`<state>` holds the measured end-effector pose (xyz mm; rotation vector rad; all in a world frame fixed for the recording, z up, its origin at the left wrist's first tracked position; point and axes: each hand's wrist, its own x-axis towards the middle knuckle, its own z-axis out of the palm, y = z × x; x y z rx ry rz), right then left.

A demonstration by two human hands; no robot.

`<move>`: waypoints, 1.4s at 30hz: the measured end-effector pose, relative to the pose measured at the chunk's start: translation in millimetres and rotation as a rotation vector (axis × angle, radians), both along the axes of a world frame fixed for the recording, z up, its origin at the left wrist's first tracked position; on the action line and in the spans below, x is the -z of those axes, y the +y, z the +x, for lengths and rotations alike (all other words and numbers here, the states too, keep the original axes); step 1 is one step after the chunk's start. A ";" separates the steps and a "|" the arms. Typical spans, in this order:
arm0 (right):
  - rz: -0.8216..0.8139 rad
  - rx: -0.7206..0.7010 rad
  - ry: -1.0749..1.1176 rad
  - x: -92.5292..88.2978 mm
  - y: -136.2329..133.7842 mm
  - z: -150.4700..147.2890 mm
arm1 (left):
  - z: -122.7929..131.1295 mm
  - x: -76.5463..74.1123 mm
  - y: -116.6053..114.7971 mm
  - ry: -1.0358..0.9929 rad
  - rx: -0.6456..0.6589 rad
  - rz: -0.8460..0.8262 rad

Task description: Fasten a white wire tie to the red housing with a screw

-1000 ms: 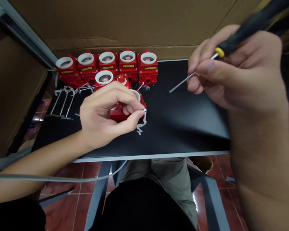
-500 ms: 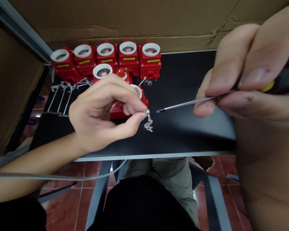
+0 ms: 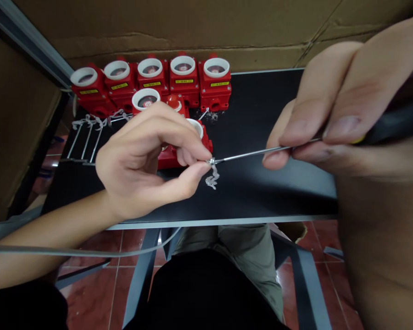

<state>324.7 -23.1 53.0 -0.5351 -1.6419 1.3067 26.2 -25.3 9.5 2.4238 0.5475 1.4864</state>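
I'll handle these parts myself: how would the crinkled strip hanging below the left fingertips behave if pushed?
The crinkled strip is probably floppy, since it dangles in bends below the metal piece. It looks light, being thin. It would likely swing if nudged: its lower end appears to hang free.

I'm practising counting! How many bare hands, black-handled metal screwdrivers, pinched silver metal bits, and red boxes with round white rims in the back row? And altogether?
Bare left hand and right hand: 2
Black-handled metal screwdriver: 1
Pinched small silver metal bit: 1
Red boxes with round white rims, back row: 5
Total: 9
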 end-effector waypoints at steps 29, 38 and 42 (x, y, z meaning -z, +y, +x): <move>0.248 0.030 0.007 13.1 0.1 8.7 | -2.6 -0.8 -5.5 0.063 -0.074 -0.064; 0.261 0.019 -0.076 17.2 3.3 12.7 | -2.1 1.2 -6.9 0.047 -0.053 -0.096; 0.260 0.000 0.056 20.4 5.1 5.9 | 0.7 1.1 -7.8 -0.002 -0.032 -0.069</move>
